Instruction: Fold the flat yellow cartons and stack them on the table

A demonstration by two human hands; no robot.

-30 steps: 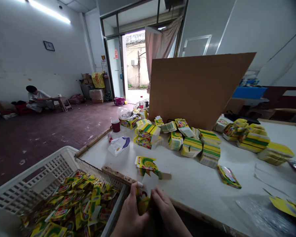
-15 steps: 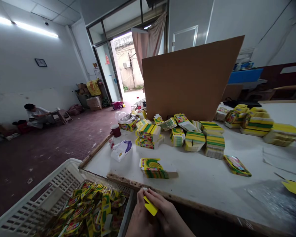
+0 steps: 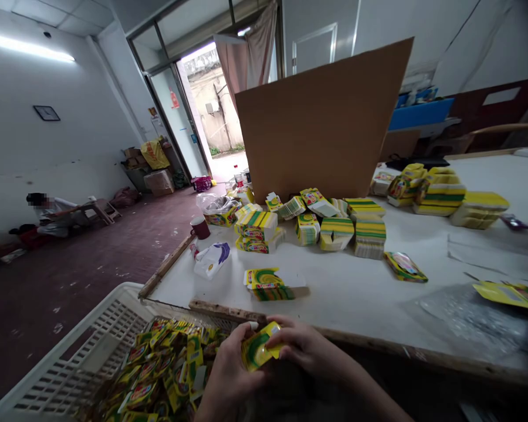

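A small yellow and green printed carton (image 3: 256, 350) is between my two hands, just in front of the table edge. My left hand (image 3: 231, 366) grips its left side, with something white around a fingertip. On the right end, the fingers of my right hand (image 3: 301, 346) are closed at a yellow flap. Below and to the left, a white plastic basket (image 3: 77, 346) holds many similar yellow cartons (image 3: 158, 369). A short row of flat cartons (image 3: 270, 285) lies on the table just beyond my hands.
Stacks of flat cartons (image 3: 334, 231) stand before a big cardboard sheet (image 3: 317, 126) on the white table (image 3: 356, 299). A maroon mug (image 3: 200, 228), a tissue pack (image 3: 212, 259) and clear plastic wrap (image 3: 470, 316) lie about. A person (image 3: 57, 208) sits far left.
The carton has turned so its printed face shows, where only a yellow flap showed before. My hands have spread apart around it. The view has shifted slightly.
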